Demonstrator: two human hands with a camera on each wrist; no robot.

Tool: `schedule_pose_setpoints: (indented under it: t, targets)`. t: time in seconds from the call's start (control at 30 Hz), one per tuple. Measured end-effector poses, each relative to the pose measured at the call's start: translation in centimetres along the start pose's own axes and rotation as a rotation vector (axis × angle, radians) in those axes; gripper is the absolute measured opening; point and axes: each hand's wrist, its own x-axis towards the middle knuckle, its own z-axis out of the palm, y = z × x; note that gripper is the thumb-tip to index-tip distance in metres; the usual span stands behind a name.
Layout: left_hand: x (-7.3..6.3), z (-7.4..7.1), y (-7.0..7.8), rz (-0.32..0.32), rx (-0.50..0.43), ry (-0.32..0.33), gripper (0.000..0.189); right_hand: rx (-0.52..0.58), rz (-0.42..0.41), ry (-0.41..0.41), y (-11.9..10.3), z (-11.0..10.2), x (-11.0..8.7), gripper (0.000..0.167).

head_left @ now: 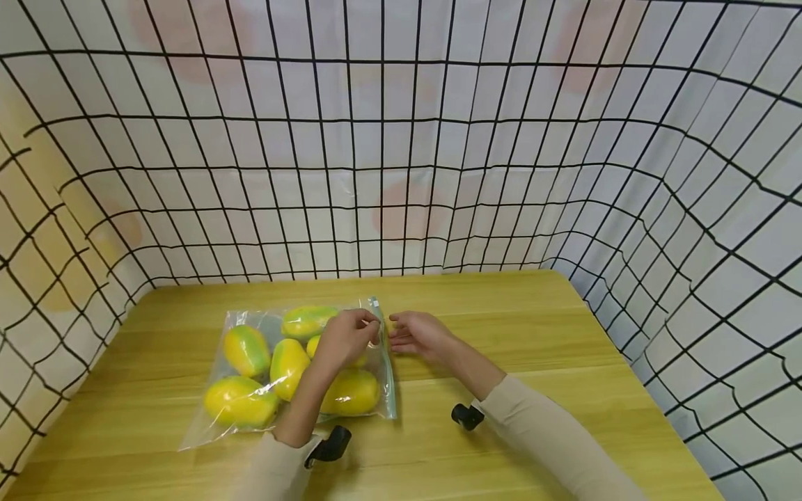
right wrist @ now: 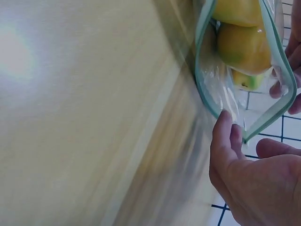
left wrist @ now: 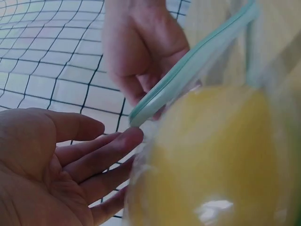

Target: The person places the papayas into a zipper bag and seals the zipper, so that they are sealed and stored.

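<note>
A clear zip bag (head_left: 203, 426) with a teal zip strip (head_left: 390, 393) lies left of centre in the head view, holding several yellow-green mangoes (head_left: 241, 402). Its mouth faces right and gapes in the right wrist view, where mangoes (right wrist: 244, 47) show inside. My left hand (head_left: 347, 337) reaches over the bag to the zip strip. In the left wrist view its thumb and fingers are apart, with fingertips beside the strip's end. To the right of the mouth is my right hand (head_left: 422, 334); its fingertips (right wrist: 225, 117) touch or nearly touch the zip edge, thumb spread away.
The wood-grain table (head_left: 501, 306) carries the bag. Black wire mesh (head_left: 401, 167) stands along the back and both sides, with pale sheeting behind it. A black wrist mount (head_left: 332, 444) sits under the left forearm, another (head_left: 467, 417) under the right.
</note>
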Motion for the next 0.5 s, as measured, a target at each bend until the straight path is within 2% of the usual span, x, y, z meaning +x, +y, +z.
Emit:
schedule_pose_setpoints:
  t: [0.33,0.5]
  targets:
    - [2.9,-2.1,0.1,-0.002,0.067,0.000,0.029,-0.079,-0.072,0.022,-0.7,0.7,1.0,0.046]
    - [4.5,-3.3,0.0,-0.010,0.123,-0.053,0.031,-0.084,-0.093,0.033,-0.8,0.7,1.3,0.047]
